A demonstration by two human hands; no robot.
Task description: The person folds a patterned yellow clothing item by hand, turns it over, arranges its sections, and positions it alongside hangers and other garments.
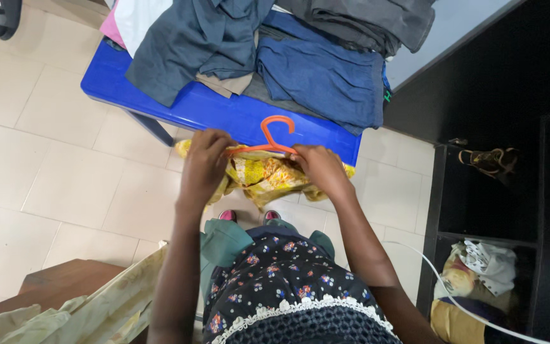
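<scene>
Because the blue plastic table is already covered by folded clothes, a dark grey-blue garment and a blue denim piece, the person holds the yellow patterned garment in the air just before its front edge, above the tiled floor. The left hand is closed on one end of the cloth and hanger, and the right hand grips the other end, so the cloth sits spread on both shoulders. The orange hanger has its hook up, between the hands.
</scene>
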